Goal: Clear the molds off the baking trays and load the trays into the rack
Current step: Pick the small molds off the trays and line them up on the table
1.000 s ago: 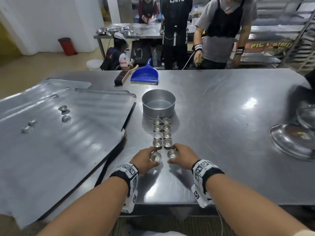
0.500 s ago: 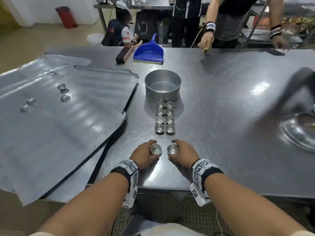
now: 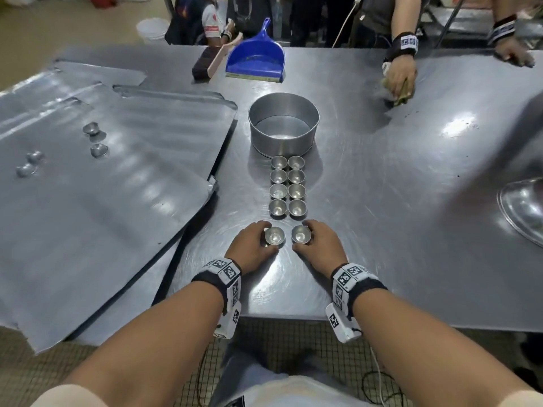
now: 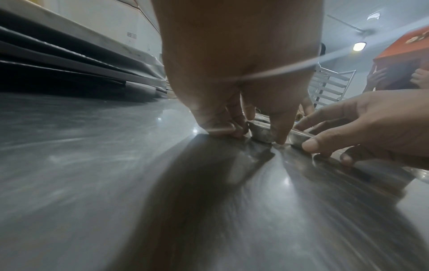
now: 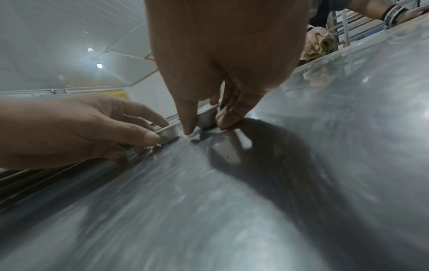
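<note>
Two small metal molds stand on the steel table [image 3: 382, 171] near its front edge. My left hand [image 3: 266, 238] pinches the left mold [image 3: 275, 237] between thumb and fingers; my right hand [image 3: 308, 236] pinches the right mold [image 3: 300, 234]. The left wrist view shows my left fingers [image 4: 281, 132] around its mold [image 4: 262, 134]. In the right wrist view my right fingers [image 5: 228, 117] clasp the other mold [image 5: 206, 119]. Two columns of like molds [image 3: 288, 186] run back to a round pan [image 3: 283, 124]. Stacked baking trays [image 3: 102, 201] at left carry several overturned molds [image 3: 95, 129].
A blue dustpan [image 3: 255, 58] and a brush [image 3: 216, 61] lie at the far edge. Another person's hand [image 3: 399, 74] presses a cloth on the table at back right. A large metal lid [image 3: 523, 210] sits at the right edge. The trays overhang the table's front left.
Both hands have drawn their two molds toward me, opening a gap from the two columns. Across the table, the other person's hand has come down with a cloth.
</note>
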Tool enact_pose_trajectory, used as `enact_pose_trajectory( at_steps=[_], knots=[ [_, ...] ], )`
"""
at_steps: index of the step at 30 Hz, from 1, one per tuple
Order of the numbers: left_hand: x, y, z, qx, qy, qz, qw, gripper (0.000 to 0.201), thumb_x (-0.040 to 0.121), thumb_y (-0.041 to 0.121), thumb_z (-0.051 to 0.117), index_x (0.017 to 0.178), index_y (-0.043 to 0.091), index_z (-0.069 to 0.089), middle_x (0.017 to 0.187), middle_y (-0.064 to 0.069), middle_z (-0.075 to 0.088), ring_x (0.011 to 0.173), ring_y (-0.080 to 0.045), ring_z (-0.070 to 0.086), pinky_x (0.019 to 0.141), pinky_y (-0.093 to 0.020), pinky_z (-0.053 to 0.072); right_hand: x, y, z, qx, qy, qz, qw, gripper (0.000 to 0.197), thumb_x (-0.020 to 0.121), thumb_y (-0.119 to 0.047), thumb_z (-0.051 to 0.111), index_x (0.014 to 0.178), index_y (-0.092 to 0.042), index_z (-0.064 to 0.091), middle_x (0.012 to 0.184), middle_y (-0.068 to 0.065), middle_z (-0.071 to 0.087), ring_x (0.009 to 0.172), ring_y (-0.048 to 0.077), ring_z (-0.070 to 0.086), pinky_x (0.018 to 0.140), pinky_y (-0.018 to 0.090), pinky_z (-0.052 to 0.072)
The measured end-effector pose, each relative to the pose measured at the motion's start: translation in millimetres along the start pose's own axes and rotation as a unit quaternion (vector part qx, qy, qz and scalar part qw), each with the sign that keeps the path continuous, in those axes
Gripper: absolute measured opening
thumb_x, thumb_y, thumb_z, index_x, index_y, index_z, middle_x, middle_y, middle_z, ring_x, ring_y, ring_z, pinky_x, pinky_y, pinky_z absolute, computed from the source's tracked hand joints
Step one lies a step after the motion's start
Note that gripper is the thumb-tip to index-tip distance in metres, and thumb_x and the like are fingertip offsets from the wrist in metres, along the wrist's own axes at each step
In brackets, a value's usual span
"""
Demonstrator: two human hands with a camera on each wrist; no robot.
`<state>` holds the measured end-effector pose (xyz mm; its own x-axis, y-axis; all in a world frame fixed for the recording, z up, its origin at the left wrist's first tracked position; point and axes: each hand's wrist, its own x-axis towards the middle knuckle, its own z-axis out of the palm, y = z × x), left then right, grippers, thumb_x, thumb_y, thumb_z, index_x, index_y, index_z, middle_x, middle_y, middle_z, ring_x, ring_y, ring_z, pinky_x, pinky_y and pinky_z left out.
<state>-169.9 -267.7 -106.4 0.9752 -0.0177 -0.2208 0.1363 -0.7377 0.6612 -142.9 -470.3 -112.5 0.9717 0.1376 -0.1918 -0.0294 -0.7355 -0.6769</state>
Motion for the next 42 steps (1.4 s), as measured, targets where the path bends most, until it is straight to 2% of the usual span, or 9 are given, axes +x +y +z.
enact_pose_trajectory(
  at_steps=[6,12,16,23,28,38,42],
  knots=[
    [12,1,-2,-0.005,0.000,0.007,1.000,0.052,0.084,0.033,0.074,0.131,0.020,0.057,0.117,0.003,0.064,0.098,-0.012,0.057,0.083,-0.026,0.041,6,-3,0,0.035,0.019,-0.012,0.999,0.053,0.073,-0.032,0.081,0.121,-0.024,0.063,0.109,-0.003,0.060,0.095,0.016,0.060,0.086,0.032,0.049],
    [22,-1,-4,-0.011,-0.003,0.017,1.000,0.053,0.081,0.030,0.077,0.130,0.021,0.058,0.103,0.010,0.063,0.093,-0.012,0.061,0.080,-0.027,0.046,11,-1,2,0.036,0.041,-0.027,0.998,0.050,0.078,-0.031,0.080,0.124,-0.019,0.065,0.116,0.000,0.061,0.099,0.014,0.059,0.090,0.029,0.049],
    [26,1,-5,-0.019,-0.006,0.028,0.999,0.051,0.080,0.031,0.080,0.126,0.022,0.060,0.100,0.011,0.063,0.087,-0.007,0.059,0.074,-0.021,0.042,12,1,3,0.033,0.041,-0.027,0.998,0.052,0.078,-0.034,0.079,0.126,-0.022,0.064,0.116,-0.003,0.061,0.100,0.014,0.061,0.091,0.031,0.051],
    [30,0,-5,-0.015,-0.009,0.028,0.999,0.047,0.080,0.033,0.079,0.122,0.021,0.062,0.106,0.005,0.067,0.091,-0.012,0.062,0.081,-0.030,0.050,16,3,4,0.029,0.044,-0.032,0.998,0.048,0.080,-0.034,0.078,0.124,-0.021,0.065,0.115,0.000,0.061,0.100,0.017,0.062,0.092,0.035,0.052],
    [31,1,-5,-0.022,-0.008,0.030,0.999,0.049,0.082,0.031,0.078,0.127,0.021,0.060,0.108,0.005,0.065,0.092,-0.011,0.060,0.080,-0.025,0.045,17,3,3,0.029,0.044,-0.035,0.998,0.045,0.081,-0.033,0.076,0.124,-0.021,0.066,0.116,0.000,0.062,0.101,0.017,0.062,0.091,0.033,0.051],
    [31,2,-4,-0.023,-0.003,0.025,0.999,0.049,0.081,0.033,0.078,0.125,0.021,0.060,0.103,0.007,0.065,0.090,-0.011,0.061,0.082,-0.029,0.049,17,1,0,0.032,0.035,-0.036,0.998,0.044,0.082,-0.033,0.076,0.124,-0.021,0.066,0.116,-0.001,0.062,0.099,0.014,0.060,0.091,0.032,0.050],
    [32,2,-5,-0.022,-0.006,0.022,1.000,0.051,0.081,0.033,0.080,0.126,0.020,0.059,0.097,0.010,0.063,0.088,-0.008,0.061,0.082,-0.028,0.049,17,0,-4,0.031,0.017,-0.029,0.999,0.052,0.081,-0.034,0.077,0.129,-0.022,0.062,0.119,-0.003,0.059,0.100,0.011,0.056,0.092,0.029,0.047]
  ],
)
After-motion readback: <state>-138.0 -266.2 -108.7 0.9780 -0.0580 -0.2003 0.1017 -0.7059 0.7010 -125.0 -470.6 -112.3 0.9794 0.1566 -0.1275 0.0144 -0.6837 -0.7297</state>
